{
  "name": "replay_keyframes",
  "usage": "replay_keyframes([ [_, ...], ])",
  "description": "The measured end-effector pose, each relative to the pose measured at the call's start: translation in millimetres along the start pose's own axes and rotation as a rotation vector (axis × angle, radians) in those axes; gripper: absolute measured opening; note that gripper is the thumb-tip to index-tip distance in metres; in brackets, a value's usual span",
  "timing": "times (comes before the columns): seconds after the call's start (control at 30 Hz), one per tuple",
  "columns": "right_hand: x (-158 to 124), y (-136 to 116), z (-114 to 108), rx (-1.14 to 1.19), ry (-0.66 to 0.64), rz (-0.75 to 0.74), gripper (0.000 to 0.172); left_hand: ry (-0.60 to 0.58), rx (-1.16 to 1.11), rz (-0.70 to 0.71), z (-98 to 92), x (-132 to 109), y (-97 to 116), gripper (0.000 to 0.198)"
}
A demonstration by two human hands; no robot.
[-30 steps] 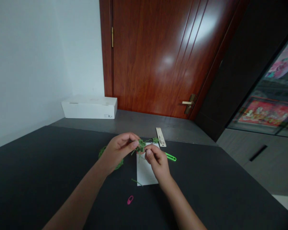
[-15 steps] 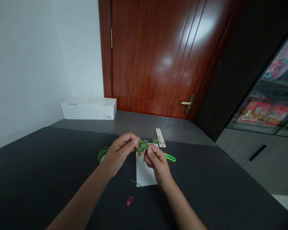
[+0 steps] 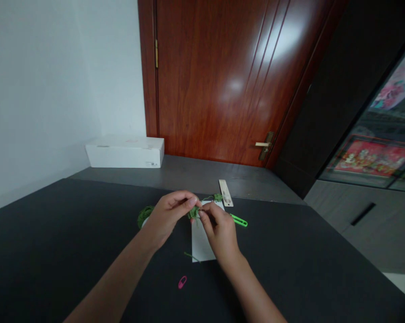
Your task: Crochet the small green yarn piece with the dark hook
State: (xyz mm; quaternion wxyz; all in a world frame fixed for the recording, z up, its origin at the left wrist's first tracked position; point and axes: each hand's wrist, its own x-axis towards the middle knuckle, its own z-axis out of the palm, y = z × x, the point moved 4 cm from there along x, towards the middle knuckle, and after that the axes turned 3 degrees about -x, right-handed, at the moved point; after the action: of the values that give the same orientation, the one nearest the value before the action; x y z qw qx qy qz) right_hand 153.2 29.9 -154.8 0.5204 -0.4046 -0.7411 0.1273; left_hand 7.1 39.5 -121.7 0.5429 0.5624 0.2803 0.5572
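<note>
My left hand (image 3: 170, 213) and my right hand (image 3: 218, 229) meet above the table, pinching a small green crocheted piece (image 3: 194, 213) between their fingertips. The fingers hide much of that piece, and a thin strand of green yarn (image 3: 209, 198) runs from it to a small green tuft at the far side. Behind my left hand lies a ball of green yarn (image 3: 144, 215), partly covered by the hand. Under my hands is a white paper card (image 3: 202, 240), and my right hand covers part of it.
A bright green plastic clip (image 3: 239, 220) lies beside the card, with a pale flat packet (image 3: 226, 193) behind. A pink stitch marker (image 3: 182, 282) and a green yarn snippet (image 3: 191, 256) lie on the black tabletop (image 3: 71, 251). A white box (image 3: 125, 152) stands by a wooden door (image 3: 216, 76).
My right hand has moved up and left, closer to my left. The crocheted piece now sits more hidden between my fingers. The yarn ball has stayed in place since the half-second-old view.
</note>
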Motion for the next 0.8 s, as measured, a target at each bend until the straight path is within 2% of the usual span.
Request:
replay_keyframes([
  [0.3, 0.3, -1.0, -2.7, -0.064, 0.026, -0.041, 0.011, 0.04, -0.138, -0.032, -3.4, 3.3, -6.7, 0.024],
  [0.63, -0.8, 0.7, -1.6, 0.105, 0.025, -0.023, 0.017, 0.09, -0.099, -0.045, -0.9, -2.2, 2.7, 0.021],
  [0.8, -1.2, 2.3, 1.1, 0.242, -0.012, 0.044, 0.025, 0.112, -0.073, -0.056, -2.5, -2.3, 4.0, 0.025],
])
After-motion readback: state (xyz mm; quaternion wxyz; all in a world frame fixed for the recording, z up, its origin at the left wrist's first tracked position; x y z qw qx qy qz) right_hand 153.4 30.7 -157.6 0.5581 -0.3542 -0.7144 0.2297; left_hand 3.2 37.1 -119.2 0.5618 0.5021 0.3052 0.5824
